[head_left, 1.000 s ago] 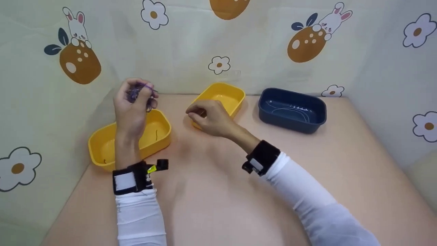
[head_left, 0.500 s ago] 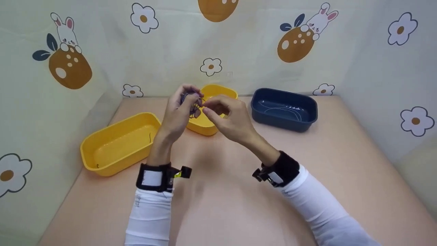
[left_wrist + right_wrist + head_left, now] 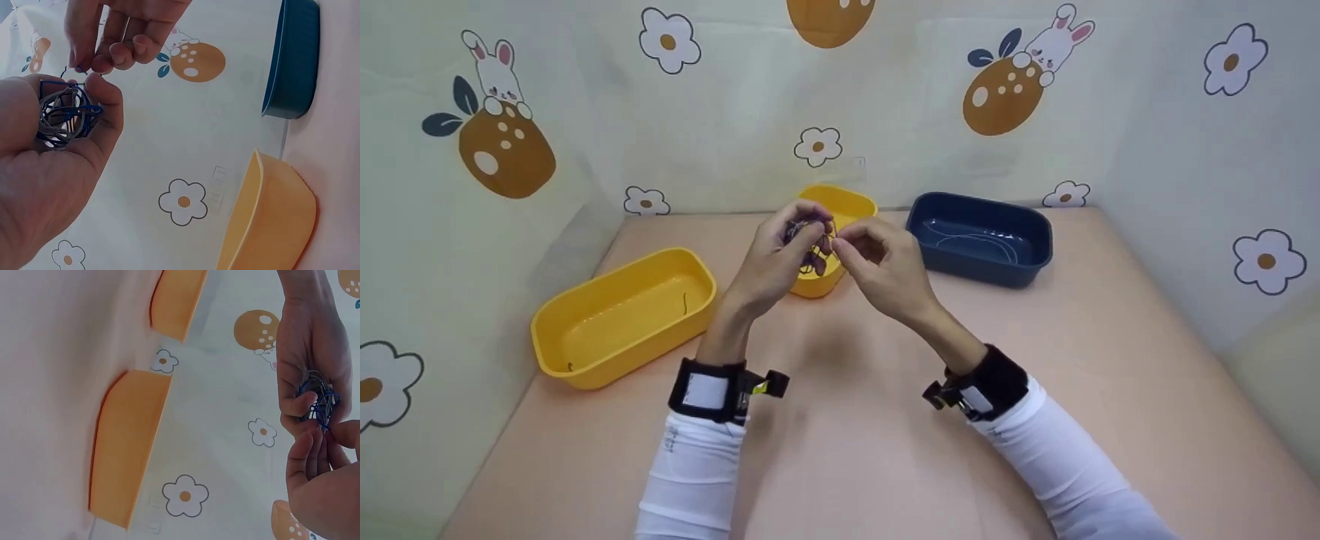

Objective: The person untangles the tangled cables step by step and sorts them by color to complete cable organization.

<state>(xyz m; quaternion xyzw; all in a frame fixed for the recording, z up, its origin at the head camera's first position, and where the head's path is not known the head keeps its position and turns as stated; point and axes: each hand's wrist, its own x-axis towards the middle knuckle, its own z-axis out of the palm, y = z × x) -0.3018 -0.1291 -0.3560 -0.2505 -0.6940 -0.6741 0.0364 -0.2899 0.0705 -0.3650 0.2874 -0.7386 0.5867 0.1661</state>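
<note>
My left hand (image 3: 771, 264) grips a tangled bundle of thin blue and grey strands (image 3: 68, 118), like wire or cord, in its curled fingers. Thumb and index finger of my right hand (image 3: 891, 274) pinch a thin blue strand (image 3: 63, 72) at the edge of that bundle. Both hands are raised in front of the middle yellow box (image 3: 852, 201), fingertips close together. In the right wrist view, loops of the bundle (image 3: 316, 400) show between the left thumb and palm; the rest is hidden by the fingers.
A second yellow box (image 3: 649, 343) stands at the left, with a short dark strand (image 3: 685, 304) inside. At the back right is a dark blue box (image 3: 967, 264) with light curved lines on its floor. A patterned curtain (image 3: 735, 112) encloses the table (image 3: 840, 450).
My left hand has come rightward from above the left yellow box with the bundle. My right hand has met it, its fingertips now pinching a strand. The head view has shifted slightly.
</note>
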